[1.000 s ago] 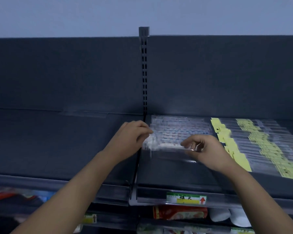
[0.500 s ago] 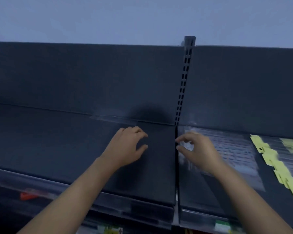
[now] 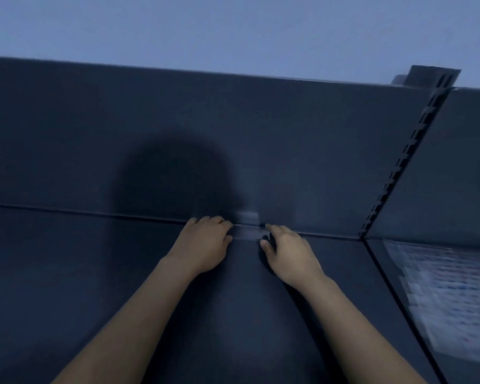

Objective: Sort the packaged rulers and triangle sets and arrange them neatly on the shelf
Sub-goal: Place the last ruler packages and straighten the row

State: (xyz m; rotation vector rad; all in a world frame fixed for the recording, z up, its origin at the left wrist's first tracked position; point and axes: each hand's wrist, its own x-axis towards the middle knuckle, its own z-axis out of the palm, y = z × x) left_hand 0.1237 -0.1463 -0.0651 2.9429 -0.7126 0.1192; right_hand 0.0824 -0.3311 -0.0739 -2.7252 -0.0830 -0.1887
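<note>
A small clear packet [image 3: 249, 233], blurred and see-through, lies along the seam where the dark left shelf [image 3: 81, 286] meets its back panel. My left hand [image 3: 205, 243] has thumb and fingers closed around the packet's left end. My right hand [image 3: 287, 252] pinches its right end between thumb and index finger. On the neighbouring right shelf lies a flat stack of clear packaged rulers [image 3: 444, 297] with printed scales, well away from both hands.
A slotted upright post [image 3: 405, 159] separates the two shelf bays. A tall dark back panel [image 3: 302, 139] rises behind the hands, with a round shadow on it. Pale wall shows above the panel.
The view has swung left. Both hands have left the stack on the right shelf, crossed to the back of the left shelf, and closed on the clear packet there.
</note>
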